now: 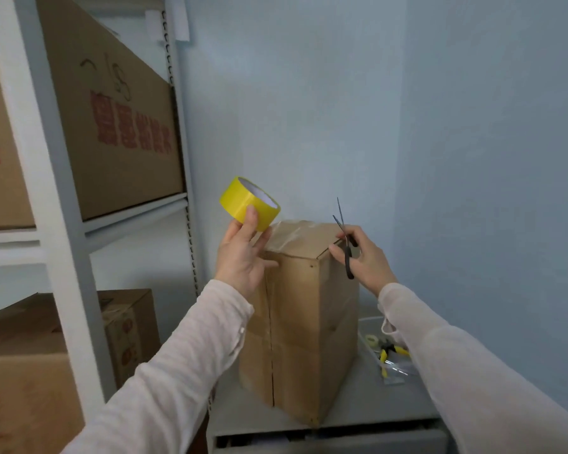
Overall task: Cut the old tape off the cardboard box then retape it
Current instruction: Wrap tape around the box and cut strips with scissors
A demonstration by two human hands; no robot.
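A tall brown cardboard box (309,322) stands on end on a grey cabinet top (368,407). Clear old tape (287,235) wrinkles across its top left edge, and a taped seam runs down its near face. My left hand (243,257) is raised beside the box's top left corner and holds a roll of yellow tape (248,203) between thumb and fingers. My right hand (363,257) rests at the box's top right edge and grips black scissors (345,237), blades slightly apart and pointing up.
Yellow-handled pliers (389,352), a small tape roll (371,339) and a clear bag lie on the cabinet top right of the box. A metal shelving rack (63,204) with large cardboard boxes (118,119) fills the left. Pale blue walls close in behind and to the right.
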